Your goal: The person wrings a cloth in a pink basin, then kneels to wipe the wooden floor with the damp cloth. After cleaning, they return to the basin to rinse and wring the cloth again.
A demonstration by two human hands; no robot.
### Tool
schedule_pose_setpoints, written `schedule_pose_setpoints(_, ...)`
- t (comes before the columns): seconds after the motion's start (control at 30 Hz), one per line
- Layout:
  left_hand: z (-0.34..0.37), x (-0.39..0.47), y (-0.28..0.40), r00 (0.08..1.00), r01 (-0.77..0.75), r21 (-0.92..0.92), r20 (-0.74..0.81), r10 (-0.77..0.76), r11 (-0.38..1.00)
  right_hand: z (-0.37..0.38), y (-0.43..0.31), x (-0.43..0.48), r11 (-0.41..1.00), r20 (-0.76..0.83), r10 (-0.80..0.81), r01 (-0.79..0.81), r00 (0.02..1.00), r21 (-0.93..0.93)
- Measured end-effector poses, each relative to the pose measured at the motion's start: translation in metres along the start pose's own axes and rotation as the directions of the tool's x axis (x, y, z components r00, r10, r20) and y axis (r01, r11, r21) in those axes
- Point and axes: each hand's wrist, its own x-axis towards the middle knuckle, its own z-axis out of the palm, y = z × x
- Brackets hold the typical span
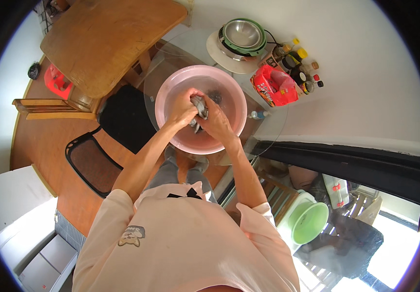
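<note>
Bunched between my two hands is a wet grey cloth (199,106), held over a pink plastic basin (163,82). My left hand (185,109) grips it from the left, fingers curled over its top. From the other side my right hand (215,118) closes on the same cloth, and a loose end hangs below toward the water. Water (180,137) stands in the basin, and a dark patch (215,96) shows in it behind my right hand; I cannot tell what it is. The basin rests on a round glass table (149,78).
Behind the basin are a metal bowl (243,33) in a green-rimmed pan, a red plastic packet (273,85) and several sauce bottles (297,60). A small bottle (258,115) lies right of the basin. A wooden table (118,40) and black chair (126,116) stand left.
</note>
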Motion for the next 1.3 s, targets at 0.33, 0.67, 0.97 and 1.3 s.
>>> schedule_pose_setpoints(0.33, -0.035, -0.024, 0.023, 0.984, -0.170, 0.581, 0.061, 0.166, 0.796, -0.051, -0.032, 0.037, 0.976, 0.192, 0.139, -0.167, 0.972, 0.140)
schedule_pose_setpoints(0.67, -0.056, 0.003, 0.030, 0.982, 0.126, -0.062, -0.130, -0.133, 0.990, -0.102, -0.062, 0.049, 0.968, 0.209, 0.243, -0.249, 0.947, 0.004)
schedule_pose_setpoints(0.97, -0.039, 0.008, 0.002, 0.984, -0.097, 0.364, -0.106, 0.144, 0.926, -0.054, 0.019, 0.014, 0.897, 0.226, 0.331, -0.230, 0.916, -0.377)
schedule_pose_setpoints(1.3, 0.022, -0.004, -0.097, 0.985, -0.171, 0.853, 0.167, 0.052, 0.494, 0.056, 0.079, -0.009, 0.768, 0.350, 0.549, -0.292, 0.760, -0.570)
